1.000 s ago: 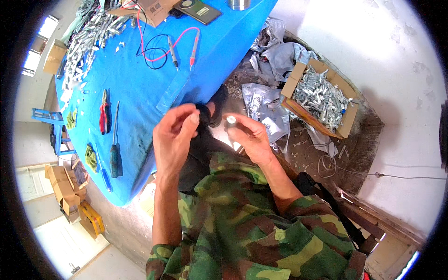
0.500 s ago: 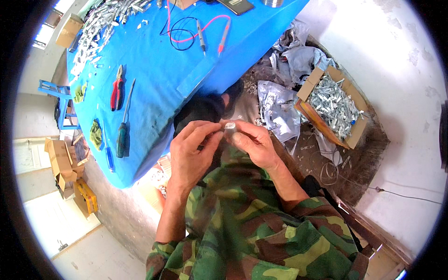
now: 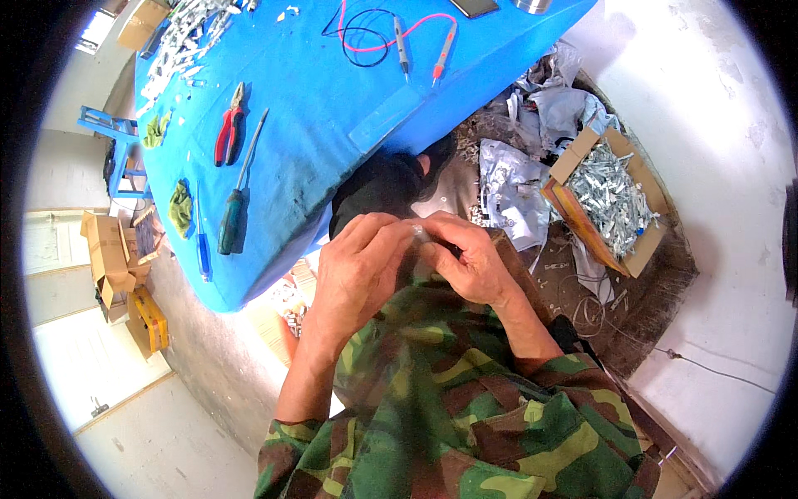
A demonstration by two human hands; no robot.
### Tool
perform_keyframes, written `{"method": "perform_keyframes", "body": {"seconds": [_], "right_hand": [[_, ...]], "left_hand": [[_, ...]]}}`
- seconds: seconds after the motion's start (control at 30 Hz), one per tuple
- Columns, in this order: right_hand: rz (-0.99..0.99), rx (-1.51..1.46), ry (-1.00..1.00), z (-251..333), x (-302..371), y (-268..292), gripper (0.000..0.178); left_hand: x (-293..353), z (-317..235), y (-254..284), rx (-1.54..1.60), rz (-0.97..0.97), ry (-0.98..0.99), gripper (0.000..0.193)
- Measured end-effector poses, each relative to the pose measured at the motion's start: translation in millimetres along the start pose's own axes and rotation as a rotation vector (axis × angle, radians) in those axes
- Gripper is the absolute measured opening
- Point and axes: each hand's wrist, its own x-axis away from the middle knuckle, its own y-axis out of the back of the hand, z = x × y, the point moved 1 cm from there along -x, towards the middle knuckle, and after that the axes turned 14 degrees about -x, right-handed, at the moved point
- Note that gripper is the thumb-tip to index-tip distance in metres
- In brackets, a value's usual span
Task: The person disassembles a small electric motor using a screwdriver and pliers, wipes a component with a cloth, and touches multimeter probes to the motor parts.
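Observation:
Between the fingertips of both my hands is a small whitish piece (image 3: 418, 234), mostly covered by the fingers and too small to name. My left hand (image 3: 359, 264) pinches it from the left, the fingers bent and pressed together. From the right, my right hand (image 3: 470, 256) closes thumb and forefinger on it. Both hands are over my lap, near the edge of the blue-covered table (image 3: 307, 125). On that table lie red-handled pliers (image 3: 228, 133), a screwdriver with a dark green handle (image 3: 232, 221) and one with a blue handle (image 3: 203, 254).
Red and black test probes (image 3: 402, 54) lie on the table, with a pile of small silvery parts (image 3: 179, 50) at the far left. At right, a cardboard box (image 3: 657, 187) of similar parts stands near grey plastic bags (image 3: 514, 187). Cartons (image 3: 108, 249) stand at left.
My fingers have closed in further around the small piece, so less of it shows. The view has shifted, moving the table and its tools up and to the right in the picture.

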Motion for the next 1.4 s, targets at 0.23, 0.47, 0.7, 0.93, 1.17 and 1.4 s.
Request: {"method": "perform_keyframes", "body": {"seconds": [0.23, 0.47, 0.7, 0.93, 1.17, 1.4], "right_hand": [[0.017, -0.008, -0.062, 4, -1, -6, 0.028], [0.034, 0.024, -0.011, 0, -3, -7, 0.026], [0.036, 0.064, -0.010, -5, -1, -8, 0.027], [0.050, 0.129, -0.005, -3, -2, -9, 0.030], [-0.003, 0.172, 0.039, 6, -1, -16, 0.030], [-0.074, 0.122, 0.093, 0, 0, -18, 0.029]], "left_hand": [[2, 6, -3, -0.032, 0.014, -0.059, 0.016], [6, 11, -1, -0.005, 0.054, 0.009, 0.014], [5, 14, 3, -0.120, 0.036, -0.156, 0.025], [11, 15, -4, -0.202, 0.038, -0.156, 0.024], [11, 7, -12, -0.112, -0.088, 0.036, 0.012], [10, 2, -9, 0.074, -0.110, 0.277, 0.003]]}}
